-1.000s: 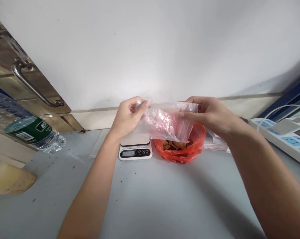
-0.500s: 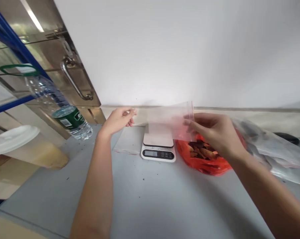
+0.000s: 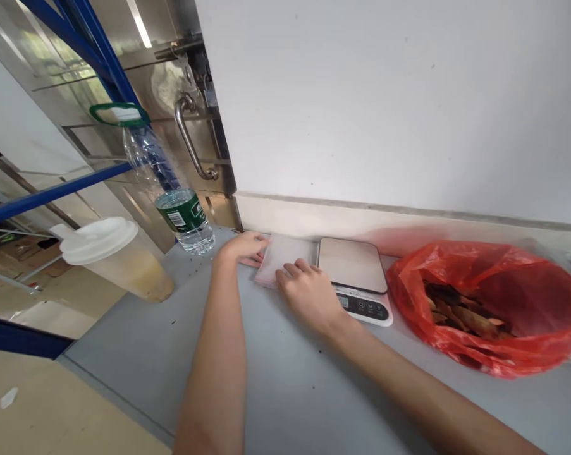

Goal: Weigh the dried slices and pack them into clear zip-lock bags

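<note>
A clear plastic zip bag lies flat on the grey table, left of a white digital kitchen scale. At the bag's left side, my left hand has its fingers closed against the edge. My right hand reaches across from the right, its bent fingers closed on the bag's near right part; the thumb is hidden. That hand and wrist cover part of the scale's front, though its small display and buttons still show. The scale's plate bears nothing. Right of it, an open red plastic bag holds brownish dried pieces.
At the table's left stand a large water bottle with a green handle and a lidded plastic cup with yellowish contents. A white wall rises behind. A metal door and blue frame are at left.
My right hand has moved left and down from above the red bag, bringing the raised zip bag to the table. My left hand has lowered to its edge. The view has turned left.
</note>
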